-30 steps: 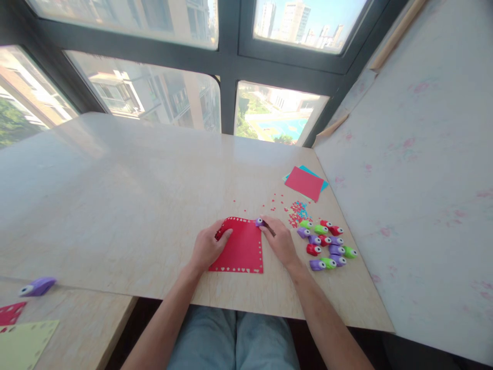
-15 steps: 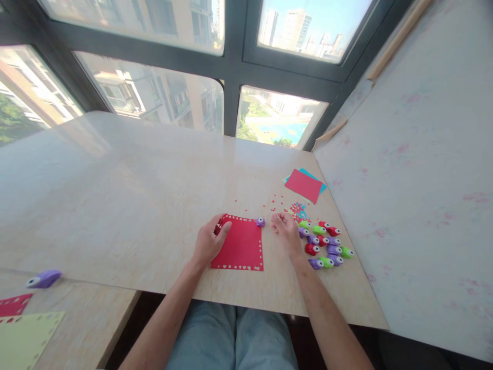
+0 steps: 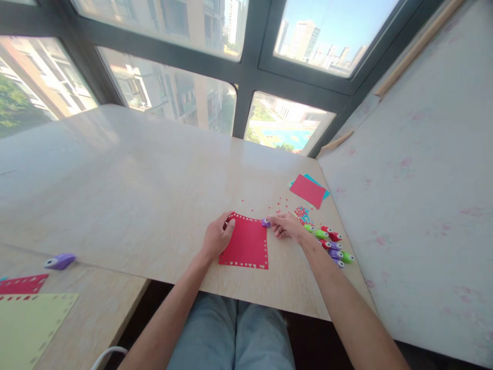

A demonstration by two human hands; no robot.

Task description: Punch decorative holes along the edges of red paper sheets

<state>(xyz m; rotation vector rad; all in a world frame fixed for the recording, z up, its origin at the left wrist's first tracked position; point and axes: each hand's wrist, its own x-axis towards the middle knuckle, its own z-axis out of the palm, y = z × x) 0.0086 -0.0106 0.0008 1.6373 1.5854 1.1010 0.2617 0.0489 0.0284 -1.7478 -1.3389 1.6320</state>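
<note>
A red sheet of paper [image 3: 246, 241] lies on the table, with small shapes punched along its edges. My left hand [image 3: 219, 235] holds it by the upper left edge, the thumb on top and the other fingers partly hidden. At its top right corner sits a small purple paper punch [image 3: 265, 223] with a round white-and-dark button. My right hand [image 3: 284, 225] has its fingertips on the right side of this punch, with the other fingers curled in below.
Right of my right hand stand several red, green and purple punches [image 3: 335, 245], partly behind my forearm. Beyond them are paper bits [image 3: 303, 213] and stacked coloured sheets [image 3: 308, 190]. Another purple punch [image 3: 60, 261] and a punched yellow sheet [image 3: 34, 329] lie at left.
My right hand has moved left from beside the paper to the purple punch at the corner. My left hand stays on the paper. The view has tilted and shifted a little.
</note>
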